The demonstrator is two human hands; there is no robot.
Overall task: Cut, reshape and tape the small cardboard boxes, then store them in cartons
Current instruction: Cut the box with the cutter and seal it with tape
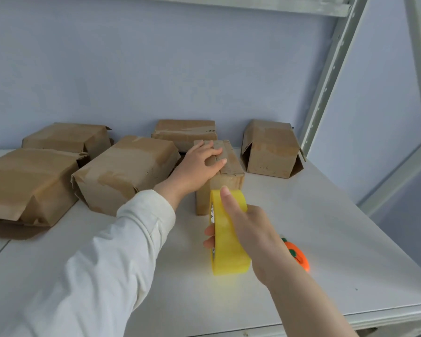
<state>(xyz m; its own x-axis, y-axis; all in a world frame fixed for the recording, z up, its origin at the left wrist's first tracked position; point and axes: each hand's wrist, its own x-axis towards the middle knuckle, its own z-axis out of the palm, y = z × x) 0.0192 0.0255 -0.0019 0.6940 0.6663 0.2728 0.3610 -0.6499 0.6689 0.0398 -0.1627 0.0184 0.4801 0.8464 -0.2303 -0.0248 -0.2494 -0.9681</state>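
A small upright cardboard box point(231, 171) stands on the white shelf point(326, 239) near the middle. My left hand point(199, 166) lies flat on its top flaps, fingers straight, pressing them down. My right hand point(248, 229) grips a yellow roll of tape point(226, 237) just in front of the box, thumb on the roll's outer face and fingers through its core. The roll's upper edge touches the front face of the box.
Several taped cardboard boxes stand behind and to the left: a large one point(127, 171), another at the far left point(27, 186), one at the back point(185, 132) and one at the right point(270, 149). An orange cutter point(299, 256) lies right of my wrist. A metal rack upright point(331, 74) rises at right.
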